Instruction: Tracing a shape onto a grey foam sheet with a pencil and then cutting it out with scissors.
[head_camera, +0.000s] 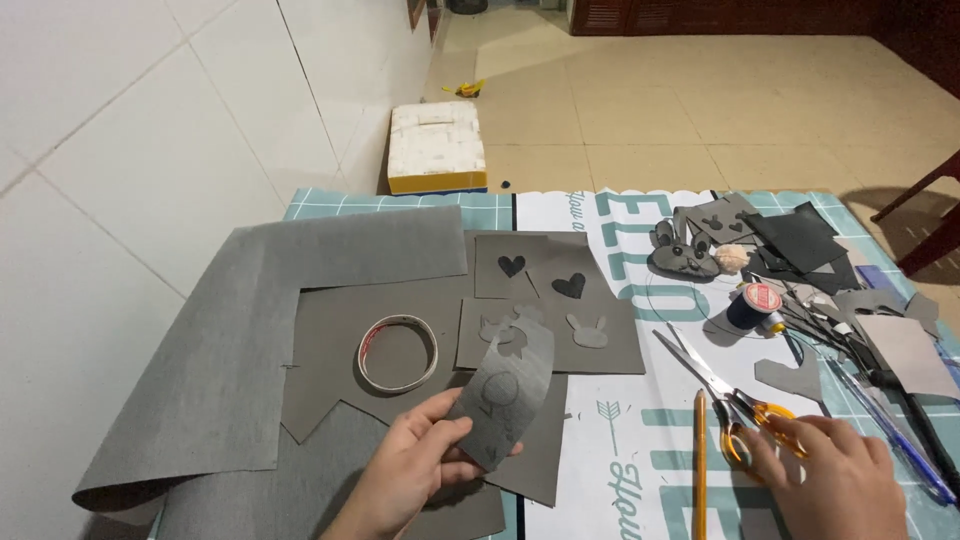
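Tiled wall and beige floor tiles frame a counter (560, 470) spread with a teal and white printed cloth and grey craft material. At about 7 o'clock in the view, the left hand (405, 470) has its fingers (445, 432) pinched on the lower edge of a grey felt piece (505, 400), which stands tilted up off the counter and bears a faint drawn outline. At about 5 o'clock, the right hand (835, 480) lies with its fingers (770, 445) curled onto the orange handles of the scissors (735, 400), whose closed blades point toward 11 o'clock; whether the scissors are lifted or only touched cannot be told. Just beside the scissors, at their 8 o'clock, lies an orange pencil (699, 465). Up from the felt piece, at 10 o'clock, a roll of tape (398, 352) rests on a dark grey sheet (330, 340), and at 1 o'clock lies a cut sheet with heart and rabbit-shaped holes (560, 300). A large light grey fabric sheet (220, 340) covers the counter's 9 o'clock side. Toward 2 o'clock are a blue thread spool (752, 308), a grey felt rabbit face (684, 258) and a heap of dark scraps (800, 240). On the floor at 12 o'clock stands a white and yellow box (436, 148).
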